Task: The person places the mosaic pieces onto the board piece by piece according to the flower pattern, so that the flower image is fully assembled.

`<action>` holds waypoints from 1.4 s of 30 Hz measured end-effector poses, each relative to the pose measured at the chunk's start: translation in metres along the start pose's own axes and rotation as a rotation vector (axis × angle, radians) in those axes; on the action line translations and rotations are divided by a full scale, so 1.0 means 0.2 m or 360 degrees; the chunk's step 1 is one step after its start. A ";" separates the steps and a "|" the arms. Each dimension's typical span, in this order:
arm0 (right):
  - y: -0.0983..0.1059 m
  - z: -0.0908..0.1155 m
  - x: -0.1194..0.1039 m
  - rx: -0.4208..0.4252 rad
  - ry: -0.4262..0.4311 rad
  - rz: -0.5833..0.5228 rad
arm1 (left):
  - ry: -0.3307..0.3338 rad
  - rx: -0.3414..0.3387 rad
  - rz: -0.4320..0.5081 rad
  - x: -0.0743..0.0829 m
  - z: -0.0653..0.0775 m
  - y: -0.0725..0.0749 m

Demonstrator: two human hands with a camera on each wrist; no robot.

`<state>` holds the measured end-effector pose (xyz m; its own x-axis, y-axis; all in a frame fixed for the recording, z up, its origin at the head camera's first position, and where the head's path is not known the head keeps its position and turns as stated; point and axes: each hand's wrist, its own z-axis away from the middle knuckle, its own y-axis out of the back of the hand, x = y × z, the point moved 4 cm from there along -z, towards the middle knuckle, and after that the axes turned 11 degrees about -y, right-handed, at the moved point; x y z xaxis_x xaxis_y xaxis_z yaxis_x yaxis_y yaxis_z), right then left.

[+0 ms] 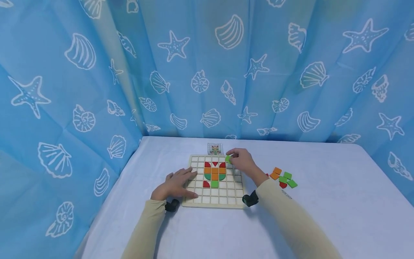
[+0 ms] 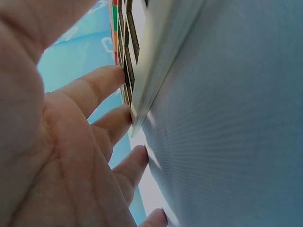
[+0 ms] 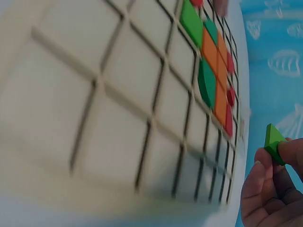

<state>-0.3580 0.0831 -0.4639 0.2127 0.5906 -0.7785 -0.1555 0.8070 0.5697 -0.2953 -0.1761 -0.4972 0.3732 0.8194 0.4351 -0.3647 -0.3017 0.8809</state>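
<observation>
Thin, flat-faced green tile [image 3: 271, 140] in pinch of right hand [image 1: 243, 160], left hand [image 1: 175, 183] wide on pale, square-ridged board [image 1: 213, 205].

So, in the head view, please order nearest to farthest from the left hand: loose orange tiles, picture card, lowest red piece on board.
1. Lowest red piece: on the board.
2. Picture card: beyond the board.
3. Loose orange tiles: right of the board.

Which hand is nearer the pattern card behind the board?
Right. The right hand, pinching a green tile, is just right of the pattern card; the left hand is farther, at the board's left edge.
</observation>
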 end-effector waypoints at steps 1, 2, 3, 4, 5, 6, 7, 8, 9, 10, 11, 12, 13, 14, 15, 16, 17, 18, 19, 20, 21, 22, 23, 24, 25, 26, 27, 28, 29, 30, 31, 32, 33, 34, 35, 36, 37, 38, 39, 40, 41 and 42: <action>-0.03 0.01 -0.01 -0.0012 0.0021 -0.0001 | -0.0008 0.0001 0.0000 0.00 0.00 0.00; -0.05 0.01 -0.02 -0.0015 0.0046 0.0001 | -0.0014 0.0002 0.0004 0.01 0.00 0.00; -0.07 0.02 -0.02 -0.0020 0.0064 -0.0001 | -0.0019 -0.0002 0.0003 0.01 0.00 0.00; -0.10 0.02 -0.03 -0.0028 0.0085 0.0001 | -0.0022 -0.0007 -0.0002 0.01 0.00 0.00; -0.12 0.03 -0.04 -0.0034 0.0111 0.0006 | -0.0021 -0.0006 -0.0007 0.02 0.00 0.00; -0.15 0.04 -0.06 -0.0038 0.0137 0.0008 | -0.0016 -0.0007 -0.0014 0.01 0.00 0.01; -0.17 0.05 -0.07 -0.0051 0.0156 0.0002 | -0.0012 -0.0004 -0.0015 0.02 0.01 0.01; -0.19 0.06 -0.09 -0.0058 0.0173 0.0003 | -0.0004 -0.0004 -0.0019 0.01 0.01 0.01; -0.21 0.07 -0.10 -0.0074 0.0185 0.0005 | 0.0000 -0.0003 -0.0019 0.01 0.00 0.01; -0.24 0.08 -0.12 -0.0086 0.0199 0.0011 | 0.0003 -0.0004 -0.0022 0.01 0.00 0.01; -0.26 0.08 -0.13 -0.0091 0.0223 0.0019 | 0.0002 -0.0003 -0.0021 0.00 0.00 0.02; -0.28 0.09 -0.14 -0.0101 0.0244 0.0024 | 0.0000 -0.0004 -0.0027 0.00 0.00 0.02; -0.30 0.09 -0.15 -0.0111 0.0258 0.0031 | -0.0002 -0.0003 -0.0028 0.00 0.00 0.02; -0.32 0.10 -0.16 -0.0120 0.0273 0.0041 | -0.0003 -0.0004 -0.0032 0.00 0.00 0.02; -0.34 0.10 -0.17 -0.0141 0.0288 0.0038 | -0.0009 -0.0003 -0.0038 -0.01 0.00 0.02; -0.35 0.11 -0.17 -0.0156 0.0302 0.0044 | -0.0013 -0.0004 -0.0041 0.00 0.00 0.03; -0.37 0.11 -0.18 -0.0176 0.0321 0.0049 | -0.0017 -0.0003 -0.0045 0.00 0.00 0.03; -0.38 0.12 -0.18 -0.0193 0.0332 0.0054 | -0.0019 -0.0005 -0.0047 0.00 0.00 0.03; -0.39 0.12 -0.18 -0.0211 0.0337 0.0061 | -0.0024 -0.0007 -0.0048 0.00 -0.01 0.03; -0.40 0.13 -0.18 -0.0227 0.0341 0.0070 | -0.0032 -0.0006 -0.0049 0.00 -0.01 0.02; -0.41 0.14 -0.18 -0.0241 0.0340 0.0081 | -0.0037 -0.0008 -0.0050 0.00 -0.01 0.02; -0.42 0.14 -0.18 -0.0248 0.0346 0.0103 | -0.0037 -0.0010 -0.0045 0.00 0.00 0.02; -0.42 0.15 -0.18 -0.0252 0.0349 0.0115 | -0.0039 -0.0011 -0.0045 0.00 0.00 0.02; -0.43 0.15 -0.18 -0.0258 0.0344 0.0126 | -0.0038 -0.0010 -0.0045 0.00 0.00 0.02; -0.44 0.15 -0.18 -0.0261 0.0337 0.0143 | -0.0037 -0.0007 -0.0043 0.00 0.00 0.02; -0.45 0.15 -0.19 -0.0260 0.0337 0.0160 | -0.0033 -0.0002 -0.0038 0.00 0.00 0.02; -0.46 0.15 -0.19 -0.0259 0.0337 0.0176 | -0.0025 0.0000 -0.0035 0.00 0.00 0.02; -0.46 0.16 -0.19 -0.0259 0.0336 0.0185 | -0.0021 0.0006 -0.0034 0.00 0.00 0.02; -0.46 0.16 -0.19 -0.0256 0.0337 0.0199 | -0.0016 0.0009 -0.0034 0.00 0.00 0.02; -0.47 0.16 -0.20 -0.0257 0.0338 0.0211 | -0.0012 0.0014 -0.0030 0.00 -0.01 0.03; -0.47 0.16 -0.20 -0.0253 0.0342 0.0225 | -0.0008 0.0014 -0.0027 0.00 -0.01 0.03; -0.47 0.16 -0.20 -0.0256 0.0343 0.0233 | -0.0006 0.0014 -0.0026 0.00 -0.01 0.02; -0.48 0.16 -0.20 -0.0256 0.0343 0.0244 | -0.0005 0.0012 -0.0026 0.00 -0.01 0.02; -0.48 0.16 -0.20 -0.0257 0.0347 0.0253 | -0.0005 0.0011 -0.0024 0.00 -0.01 0.02; -0.48 0.16 -0.20 -0.0257 0.0350 0.0263 | -0.0004 0.0009 -0.0023 0.00 -0.01 0.02; -0.48 0.17 -0.20 -0.0259 0.0350 0.0269 | -0.0004 0.0008 -0.0021 -0.01 -0.01 0.02; -0.48 0.17 -0.20 -0.0261 0.0350 0.0272 | -0.0004 0.0007 -0.0023 -0.01 -0.01 0.02; -0.49 0.17 -0.20 -0.0263 0.0351 0.0275 | -0.0004 0.0009 -0.0022 -0.01 -0.01 0.02; -0.49 0.16 -0.19 -0.0264 0.0349 0.0276 | -0.0004 0.0011 -0.0021 -0.01 -0.01 0.01; -0.49 0.17 -0.19 -0.0265 0.0345 0.0274 | -0.0004 0.0013 -0.0023 -0.01 -0.01 0.01; -0.49 0.16 -0.19 -0.0264 0.0342 0.0272 | -0.0005 0.0014 -0.0026 -0.01 -0.01 0.01; -0.49 0.16 -0.19 -0.0263 0.0347 0.0274 | -0.0005 0.0014 -0.0025 -0.01 -0.01 0.01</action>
<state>-0.3190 -0.0191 -0.4819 -0.0391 0.6903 -0.7225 -0.3297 0.6736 0.6615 -0.2995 -0.1779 -0.4969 0.3814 0.8227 0.4215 -0.3510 -0.2930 0.8894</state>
